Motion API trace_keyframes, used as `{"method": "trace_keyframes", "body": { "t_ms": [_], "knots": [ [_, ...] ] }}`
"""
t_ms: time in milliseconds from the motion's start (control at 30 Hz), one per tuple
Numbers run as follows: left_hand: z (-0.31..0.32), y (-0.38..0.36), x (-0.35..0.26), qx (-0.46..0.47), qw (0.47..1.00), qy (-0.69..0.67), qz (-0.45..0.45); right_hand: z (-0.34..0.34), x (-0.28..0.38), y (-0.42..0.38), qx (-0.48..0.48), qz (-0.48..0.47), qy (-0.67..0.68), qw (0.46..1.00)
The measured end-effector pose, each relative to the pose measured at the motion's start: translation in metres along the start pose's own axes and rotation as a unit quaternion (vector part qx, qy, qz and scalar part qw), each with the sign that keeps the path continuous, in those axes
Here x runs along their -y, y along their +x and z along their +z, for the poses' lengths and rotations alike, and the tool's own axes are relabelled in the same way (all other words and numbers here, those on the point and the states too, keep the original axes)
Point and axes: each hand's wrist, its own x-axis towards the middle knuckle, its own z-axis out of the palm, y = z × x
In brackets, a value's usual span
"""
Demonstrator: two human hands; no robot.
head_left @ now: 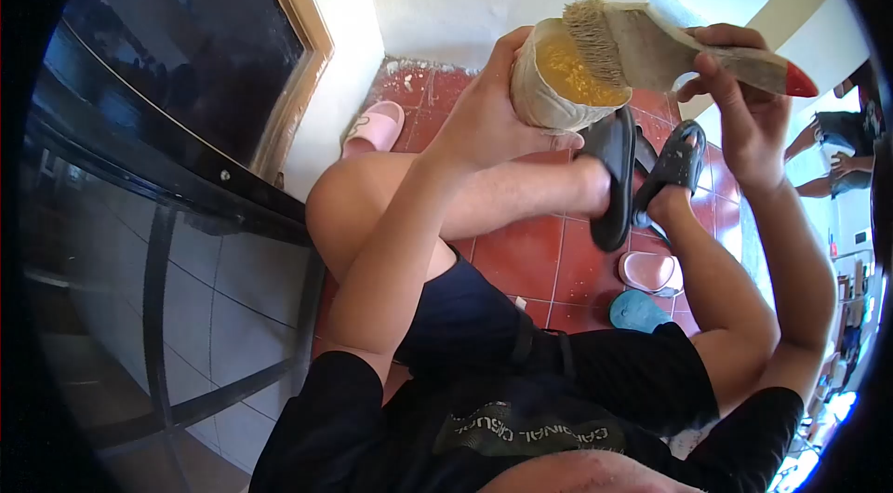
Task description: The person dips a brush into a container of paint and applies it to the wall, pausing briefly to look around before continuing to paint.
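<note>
Red tiles [518,259], "CARDINAL CASUAL" shirt [521,425], right hand [750,121] holding brush [646,42] at tub [542,102]

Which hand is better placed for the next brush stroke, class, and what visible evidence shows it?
Probably the right hand: it holds the paintbrush by its handle, while the left hand is occupied, holding the cup with yellow contents.
</note>
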Motion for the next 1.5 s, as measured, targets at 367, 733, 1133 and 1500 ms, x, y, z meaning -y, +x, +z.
{"method": "trace_keyframes", "body": {
  "t_ms": [367,733,1133,1500],
  "knots": [
    [-0.012,0.021,0.056,-0.02,0.998,0.023,-0.054,0.001,-0.064,0.019,0.089,0.081,0.042,0.992],
    [-0.03,0.072,0.18,0.089,0.994,-0.037,-0.042,0.0,-0.161,0.022,0.101,-0.01,-0.05,0.994],
    [-0.087,0.065,0.248,0.052,0.983,-0.129,-0.118,0.068,-0.241,0.044,0.117,0.101,-0.004,0.988],
    [-0.11,0.065,0.255,-0.02,0.985,-0.127,-0.114,0.101,-0.242,0.052,0.098,0.122,0.016,0.988]
  ]
}}
